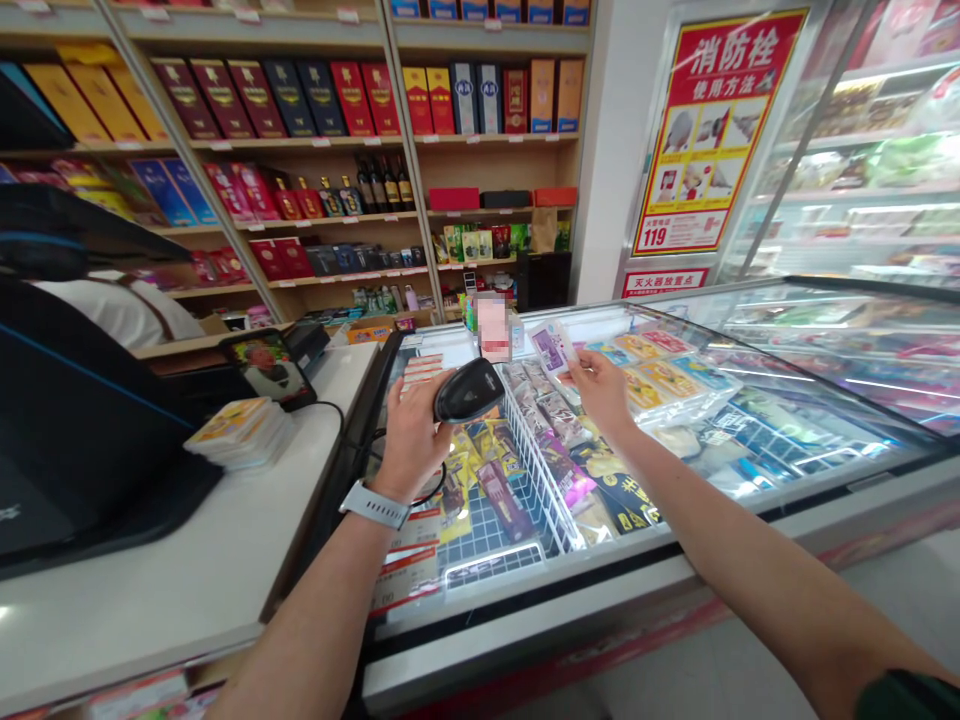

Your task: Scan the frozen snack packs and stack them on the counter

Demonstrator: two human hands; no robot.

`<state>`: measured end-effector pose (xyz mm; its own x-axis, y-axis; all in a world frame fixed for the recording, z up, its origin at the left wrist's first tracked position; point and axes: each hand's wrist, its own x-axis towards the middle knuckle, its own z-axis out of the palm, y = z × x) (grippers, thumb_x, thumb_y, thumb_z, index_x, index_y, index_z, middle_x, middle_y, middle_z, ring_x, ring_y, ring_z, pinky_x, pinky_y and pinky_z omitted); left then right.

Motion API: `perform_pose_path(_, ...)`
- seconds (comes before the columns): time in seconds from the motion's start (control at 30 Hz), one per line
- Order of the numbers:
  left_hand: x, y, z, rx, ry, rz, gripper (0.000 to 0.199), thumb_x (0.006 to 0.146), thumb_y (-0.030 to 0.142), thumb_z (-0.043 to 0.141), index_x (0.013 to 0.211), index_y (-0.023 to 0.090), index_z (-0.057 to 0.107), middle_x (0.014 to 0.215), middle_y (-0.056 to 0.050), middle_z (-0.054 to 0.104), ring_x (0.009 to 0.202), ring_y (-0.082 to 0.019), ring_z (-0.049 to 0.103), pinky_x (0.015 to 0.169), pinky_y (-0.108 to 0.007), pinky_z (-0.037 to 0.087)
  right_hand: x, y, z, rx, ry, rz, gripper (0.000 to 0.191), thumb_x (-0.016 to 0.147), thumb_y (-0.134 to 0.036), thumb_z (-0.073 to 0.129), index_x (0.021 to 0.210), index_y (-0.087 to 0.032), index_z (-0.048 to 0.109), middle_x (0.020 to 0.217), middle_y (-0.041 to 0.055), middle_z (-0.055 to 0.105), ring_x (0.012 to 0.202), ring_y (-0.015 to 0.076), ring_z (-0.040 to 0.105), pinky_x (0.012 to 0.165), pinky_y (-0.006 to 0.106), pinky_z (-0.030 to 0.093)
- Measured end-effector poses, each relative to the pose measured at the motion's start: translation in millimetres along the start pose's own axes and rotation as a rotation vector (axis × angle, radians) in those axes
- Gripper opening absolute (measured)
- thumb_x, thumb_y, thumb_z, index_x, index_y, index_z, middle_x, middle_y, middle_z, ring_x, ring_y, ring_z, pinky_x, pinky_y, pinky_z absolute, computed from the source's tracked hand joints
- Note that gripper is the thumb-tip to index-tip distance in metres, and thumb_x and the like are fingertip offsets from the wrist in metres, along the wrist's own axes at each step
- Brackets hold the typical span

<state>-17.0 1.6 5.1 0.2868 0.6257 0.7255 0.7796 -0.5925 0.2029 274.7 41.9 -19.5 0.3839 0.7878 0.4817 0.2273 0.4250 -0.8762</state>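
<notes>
My left hand (412, 435), with a watch on its wrist, is wrapped round a black handheld scanner (470, 390) above the left part of the glass-topped freezer. The scanner's head points right and away from me. To its right, my right hand (602, 392) pinches a small white and purple packet (553, 350) by its right edge. Scanner and packet are apart. Beyond my right hand, flat packs in yellow, red and blue (660, 370) lie in rows on the freezer. Under the glass are wrapped ice creams (501, 495) and a white wire basket divider (536, 465).
On the left, a white counter (300, 510) bears a stack of flat packs (238, 430), a phone (268, 365) and a black terminal (75, 430). Part of a person in white (127, 305) shows behind it. Shelves of boxes and bottles (311, 95) stand behind.
</notes>
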Motion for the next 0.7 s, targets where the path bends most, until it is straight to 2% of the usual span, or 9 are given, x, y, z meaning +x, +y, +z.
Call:
perform_pose_path(0.27, 1.3, 3.7, -3.7, -0.024, -0.028, -0.008, 0.054, 0.081, 0.017, 0.052, 0.134, 0.023, 0.052, 0.130, -0.006, 0.066, 0.123, -0.026, 0.060, 0.118, -0.049, 0.021, 1.9, 2.3, 2.0, 0.041, -0.028, -0.013, 0.041, 0.078, -0.051, 0.068, 0.101, -0.017, 0.066, 0.093, 0.0074, 0.073, 0.074, 0.0217, 0.073, 0.075, 0.041, 0.062)
perform_pose_path(0.7, 1.1, 4.4, -5.2, -0.060, -0.037, -0.009, 0.051, 0.082, 0.020, 0.053, 0.133, 0.022, 0.053, 0.132, -0.006, 0.066, 0.125, -0.025, 0.059, 0.119, -0.047, 0.021, 0.6, 1.6, 3.9, 0.042, -0.031, -0.019, 0.047, 0.077, -0.057, 0.068, 0.101, -0.018, 0.065, 0.090, 0.0058, 0.072, 0.072, 0.0198, 0.072, 0.073, 0.038, 0.062)
